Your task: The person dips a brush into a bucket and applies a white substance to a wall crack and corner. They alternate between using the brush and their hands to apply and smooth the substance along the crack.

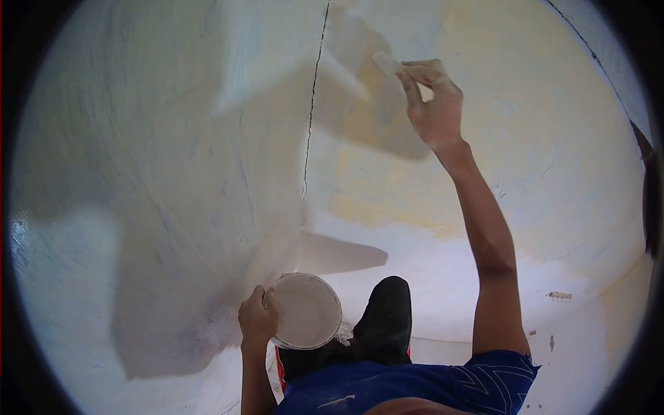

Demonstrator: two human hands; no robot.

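Observation:
My left hand (259,316) grips the rim of a round tub (305,310) with a pale, whitish content, held in front of my body at the lower middle. My right hand (436,104) is raised at the upper right, its fingers pinched on a small whitish piece (385,63), whose far end is at or close to the yellowish wall (512,131). Whether that piece touches the wall cannot be told. A thin dark crack (313,97) runs down the corner to the left of my right hand.
The left wall (159,152) is pale and streaked, with shadows across it. Below, a black shoe (389,311) points forward beside the tub. A small fixture (560,297) sits at the lower right. A dark strip (651,200) lines the far right edge.

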